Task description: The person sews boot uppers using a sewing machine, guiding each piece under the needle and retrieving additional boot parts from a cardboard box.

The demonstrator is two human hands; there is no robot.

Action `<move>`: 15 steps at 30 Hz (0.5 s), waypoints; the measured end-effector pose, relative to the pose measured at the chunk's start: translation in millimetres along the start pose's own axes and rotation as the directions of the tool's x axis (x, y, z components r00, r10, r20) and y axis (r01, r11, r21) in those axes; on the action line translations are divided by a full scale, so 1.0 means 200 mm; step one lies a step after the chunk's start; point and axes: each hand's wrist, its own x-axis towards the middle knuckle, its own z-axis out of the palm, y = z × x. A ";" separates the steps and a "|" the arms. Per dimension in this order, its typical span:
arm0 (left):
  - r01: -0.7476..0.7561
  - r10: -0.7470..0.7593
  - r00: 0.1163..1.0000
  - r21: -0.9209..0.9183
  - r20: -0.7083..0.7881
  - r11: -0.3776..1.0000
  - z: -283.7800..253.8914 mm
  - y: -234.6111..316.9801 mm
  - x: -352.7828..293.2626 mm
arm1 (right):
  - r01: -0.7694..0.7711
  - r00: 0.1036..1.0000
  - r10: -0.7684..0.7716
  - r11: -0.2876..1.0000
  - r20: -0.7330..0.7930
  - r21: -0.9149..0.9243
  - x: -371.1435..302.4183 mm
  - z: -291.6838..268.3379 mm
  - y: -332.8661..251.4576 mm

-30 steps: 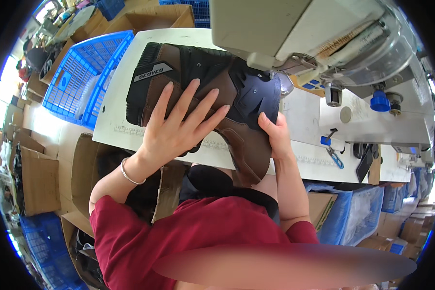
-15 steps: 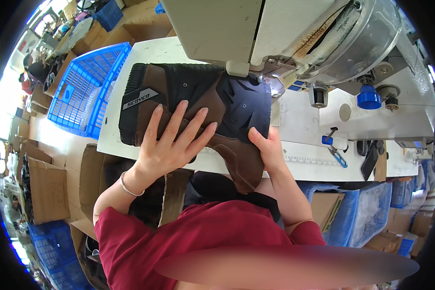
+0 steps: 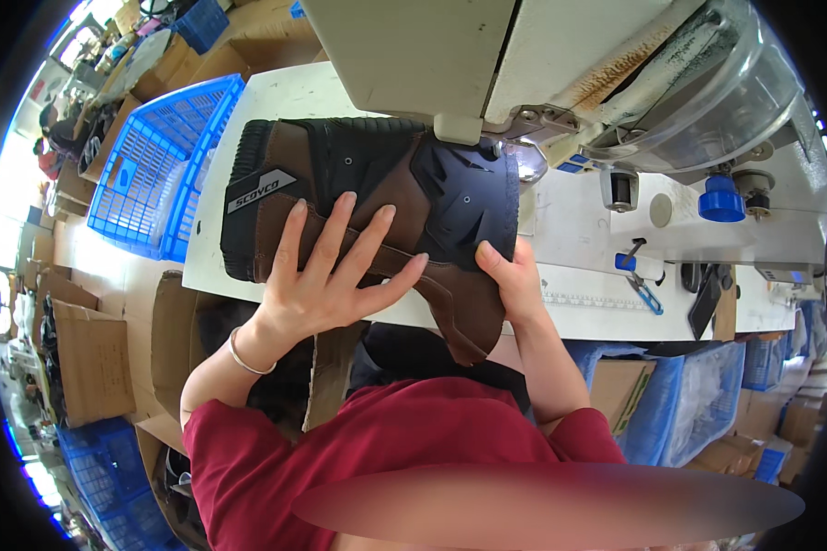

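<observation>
Biggest first: the machine (image 3: 404, 55) looms at the top, its body cut off by the upper edge, and the stitching point is out of sight behind its head, so no telling what touches the upper there. Under it runs the white surface (image 3: 207, 257), much of it covered. Down at the bottom, the red shirt (image 3: 386, 422) disappears beneath a smeared oval. Over on the left sits the blue crate (image 3: 124, 174), something pale in it, too blurred to name. A cardboard box (image 3: 175, 335) stands near the surface's front edge; the dark stuff in it is hard to make out.

And here's the boot upper (image 3: 404, 188), brown and black, lying on its side across the surface, top right corner right below the machine's head, its brown tip hanging past the front edge.

Now the fingers! The left hand (image 3: 317, 285) lies across the brown side, four fingers fanned wide apart, tips on the upper, thumb tucked from sight. The right hand (image 3: 516, 280) is clamped on the upper's right-hand edge: thumb on the dark collar, the other fingers hidden underneath.

Off to the right lies a black phone (image 3: 703, 310), a dark lump just beside it unclear, then blue snips (image 3: 648, 296). Smallest of all, a pale bangle (image 3: 239, 356) rings the left wrist.
</observation>
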 end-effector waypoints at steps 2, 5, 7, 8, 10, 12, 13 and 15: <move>-0.019 0.019 0.999 0.002 0.045 1.000 0.00 0.00 0.01 | -0.005 1.000 0.005 1.000 0.004 -0.008 0.00 -0.01 -0.01; -0.035 0.035 0.998 0.006 0.060 0.999 0.00 -0.01 0.01 | -0.012 0.999 0.006 0.990 -0.043 -0.139 -0.07 -0.04 0.00; -0.017 0.018 0.998 -0.012 0.052 1.000 0.00 -0.02 0.01 | -0.013 0.993 -0.047 0.876 -0.112 -0.483 -0.16 -0.04 0.02; -0.024 0.026 0.998 -0.024 0.056 0.999 0.00 -0.02 0.01 | 0.021 0.995 -0.065 0.883 -0.078 -0.469 -0.21 -0.04 0.04; -0.005 0.006 0.999 -0.031 0.045 0.999 0.00 -0.02 0.01 | 0.053 0.994 -0.096 0.865 -0.060 -0.500 -0.30 -0.03 0.07; 0.001 0.001 0.999 -0.051 0.034 0.999 0.00 -0.02 0.02 | 0.027 0.995 -0.069 0.892 -0.078 -0.451 -0.36 -0.03 0.09; 0.021 -0.020 1.000 -0.059 0.024 0.998 0.00 -0.02 0.02 | 0.037 0.991 -0.087 0.914 -0.105 -0.405 -0.38 -0.03 0.10; 0.034 -0.033 0.999 -0.066 0.025 0.997 0.00 -0.02 0.04 | 0.050 0.989 -0.100 0.912 -0.104 -0.406 -0.38 -0.02 0.10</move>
